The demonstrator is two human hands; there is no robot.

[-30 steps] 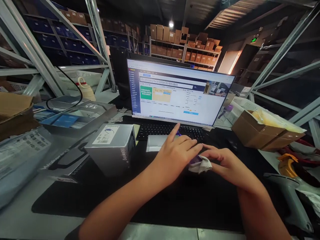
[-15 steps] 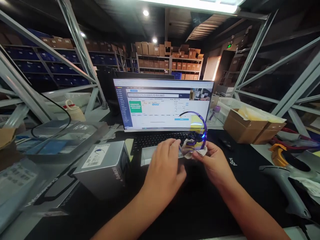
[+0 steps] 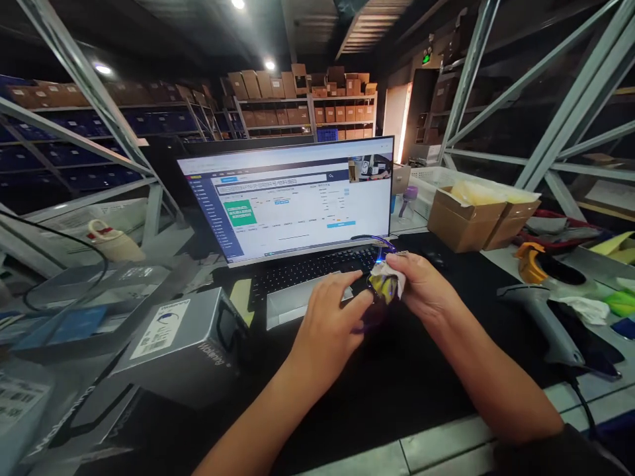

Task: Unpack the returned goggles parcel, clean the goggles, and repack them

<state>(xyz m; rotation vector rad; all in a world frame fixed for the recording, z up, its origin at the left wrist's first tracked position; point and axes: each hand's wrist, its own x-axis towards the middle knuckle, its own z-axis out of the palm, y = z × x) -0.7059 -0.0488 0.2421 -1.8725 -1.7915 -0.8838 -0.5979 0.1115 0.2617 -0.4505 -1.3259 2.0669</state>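
Note:
My right hand (image 3: 425, 285) pinches a crumpled white cloth (image 3: 395, 272) together with a curved headband-like device (image 3: 380, 246). The device has a dark purple band and a glowing blue light; its lower part is hidden by the cloth and fingers. A yellow patch shows among the folds. To the left, my left hand (image 3: 330, 311) has its index finger and thumb apart, pointing at the device. I cannot tell whether its fingertips touch it. A shallow light-grey box part (image 3: 288, 304) lies behind my left hand, below the black keyboard (image 3: 307, 270).
A grey printed box (image 3: 173, 344) stands at the left beside plastic-wrapped packages. The monitor (image 3: 297, 205) is ahead. On the right are a barcode scanner (image 3: 546, 324), an orange tape dispenser (image 3: 533, 261), cardboard boxes (image 3: 464, 221) and a mouse (image 3: 432, 258).
The view has swung to the right. The device has tilted down and turned, with less of its band showing. My right hand has rotated, and my left hand's fingers have spread.

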